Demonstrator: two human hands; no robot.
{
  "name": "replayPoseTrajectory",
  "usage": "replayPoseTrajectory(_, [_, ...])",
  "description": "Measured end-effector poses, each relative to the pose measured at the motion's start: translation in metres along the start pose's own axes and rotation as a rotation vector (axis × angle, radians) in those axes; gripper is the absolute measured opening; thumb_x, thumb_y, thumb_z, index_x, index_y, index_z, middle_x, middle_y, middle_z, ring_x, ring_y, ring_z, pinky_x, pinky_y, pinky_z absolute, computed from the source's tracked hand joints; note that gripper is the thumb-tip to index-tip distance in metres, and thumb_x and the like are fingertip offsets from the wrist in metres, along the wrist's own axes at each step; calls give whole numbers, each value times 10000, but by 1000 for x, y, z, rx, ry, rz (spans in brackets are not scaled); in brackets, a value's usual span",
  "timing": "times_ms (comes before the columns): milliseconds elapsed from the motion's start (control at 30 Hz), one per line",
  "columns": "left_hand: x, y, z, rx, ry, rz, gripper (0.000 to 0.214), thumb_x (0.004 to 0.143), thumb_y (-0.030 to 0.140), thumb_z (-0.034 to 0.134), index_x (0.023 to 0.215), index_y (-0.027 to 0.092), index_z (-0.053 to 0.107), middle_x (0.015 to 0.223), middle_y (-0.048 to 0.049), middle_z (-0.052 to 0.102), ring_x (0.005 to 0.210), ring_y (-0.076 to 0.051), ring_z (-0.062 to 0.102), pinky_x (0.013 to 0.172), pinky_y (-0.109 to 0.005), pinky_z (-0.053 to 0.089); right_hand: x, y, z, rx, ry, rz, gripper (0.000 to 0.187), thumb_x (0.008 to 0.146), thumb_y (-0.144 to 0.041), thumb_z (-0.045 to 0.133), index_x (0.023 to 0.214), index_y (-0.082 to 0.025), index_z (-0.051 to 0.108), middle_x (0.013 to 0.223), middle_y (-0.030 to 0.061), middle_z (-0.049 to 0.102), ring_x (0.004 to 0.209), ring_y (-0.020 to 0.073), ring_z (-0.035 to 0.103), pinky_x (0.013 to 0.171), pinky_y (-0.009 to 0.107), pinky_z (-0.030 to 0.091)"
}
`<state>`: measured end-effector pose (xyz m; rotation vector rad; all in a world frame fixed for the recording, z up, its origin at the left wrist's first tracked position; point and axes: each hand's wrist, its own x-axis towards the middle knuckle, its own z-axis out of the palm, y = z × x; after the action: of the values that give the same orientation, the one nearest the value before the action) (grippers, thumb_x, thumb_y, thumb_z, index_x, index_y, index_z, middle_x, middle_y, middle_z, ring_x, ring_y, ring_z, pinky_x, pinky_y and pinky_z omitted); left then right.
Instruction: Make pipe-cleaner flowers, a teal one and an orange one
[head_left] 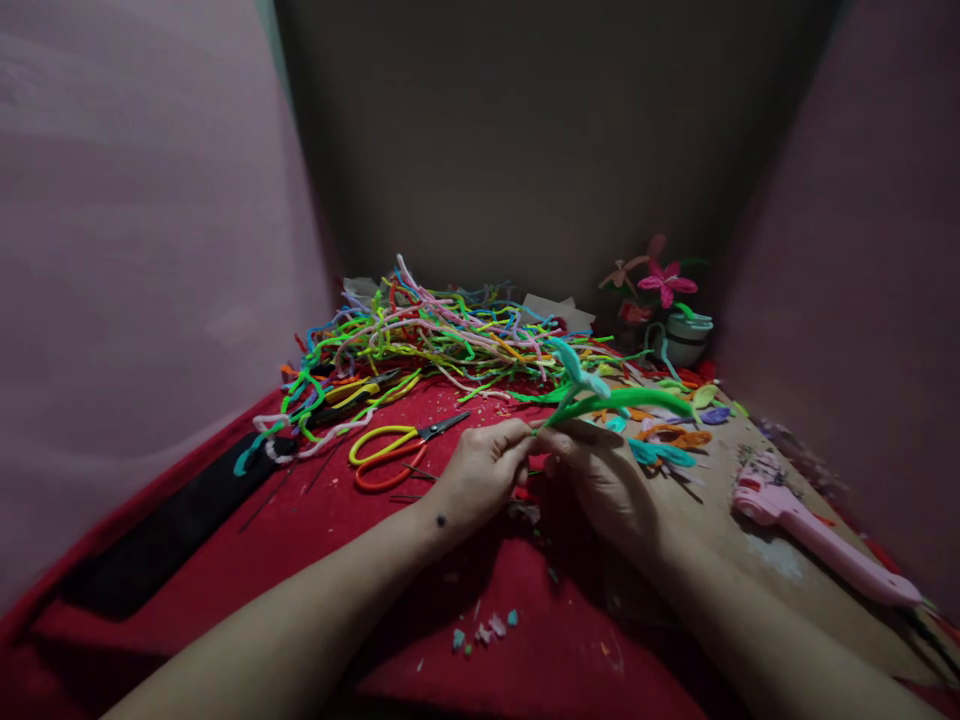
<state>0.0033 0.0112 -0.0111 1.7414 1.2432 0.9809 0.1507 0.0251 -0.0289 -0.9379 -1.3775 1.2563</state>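
Dim room, soft light from above, walls perhaps motion-blurred, edges stretched wide, deep shadow between forearms

Two grips show: the left grip (pixel 480 475) and the right grip (pixel 600 470), pinching one green fuzzy pipe-cleaner stem (pixel 637 398) topped by one pale teal bloom (pixel 577 365). Just left of the left grip lies one pair of yellow-and-orange-handled metal scissors (pixel 390 455). Beyond both grips, one tangled heap of coloured pipe cleaners (pixel 435 335) holds too many to count. Right of the right grip lie one pink plastic glue gun (pixel 810 535) and one small white pot (pixel 686 340).
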Motion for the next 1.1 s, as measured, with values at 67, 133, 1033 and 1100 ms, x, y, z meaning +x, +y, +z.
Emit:
replayPoseTrajectory(67, [2, 4, -3, -232, -74, -130, 240, 840, 332, 444, 678, 163, 498, 484, 60, 427, 362, -47, 330, 378, -179, 245, 1, -2, 1, 25, -30, 9, 186, 731, -344, 636, 662, -172, 640, 604, -9, 566, 582, 127, 474, 575, 275, 363])
replayPoseTrajectory(133, [3, 6, -6, -418, -131, -190, 221, 816, 345, 491, 702, 157, 510, 464, 70, 425, 324, -32, 297, 341, -163, 211, 3, -1, 1, 127, -59, 23, 145, 720, -320, 647, 705, -176, 652, 633, -6, 570, 598, 129, 482, 600, 281, 378])
replayPoseTrajectory(1033, [0, -4, 1, 9, -31, 26, 243, 836, 262, 435, 612, 172, 462, 512, 50, 420, 448, -62, 363, 471, -192, 279, 4, -7, 3, 34, 43, 0, 186, 667, -294, 694, 562, -168, 606, 535, -33, 493, 538, 109, 393, 538, 270, 307])
replayPoseTrajectory(1100, [1, 2, -1, -196, -101, -92, 243, 829, 306, 452, 629, 170, 469, 485, 61, 420, 378, -47, 326, 401, -183, 243, 4, -4, 3, 116, -12, 15, 218, 691, -327, 681, 581, -164, 588, 547, -36, 466, 530, 100, 374, 515, 263, 288])
